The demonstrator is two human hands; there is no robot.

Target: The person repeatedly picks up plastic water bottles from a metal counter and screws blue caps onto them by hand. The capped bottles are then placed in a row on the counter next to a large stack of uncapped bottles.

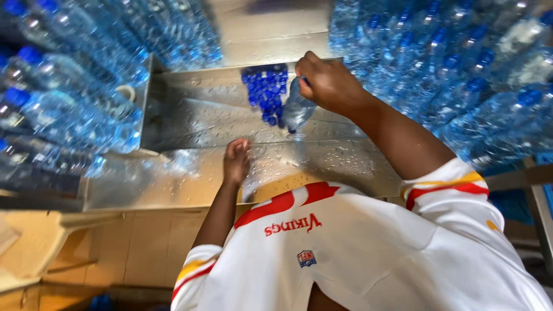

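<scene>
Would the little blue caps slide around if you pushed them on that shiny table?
Probably yes. The blue caps lie loose in a pile on a metal table dotted with water drops, so they would likely slip and scatter. They look small and light.

Clear glossy plastic bottle (298, 108); wet shiny metal table (201, 115).

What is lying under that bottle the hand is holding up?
Under the clear bottle in the right hand is the wet metal table, with a pile of blue caps beside it. The bottle covers some caps, so those stay hidden.
</scene>
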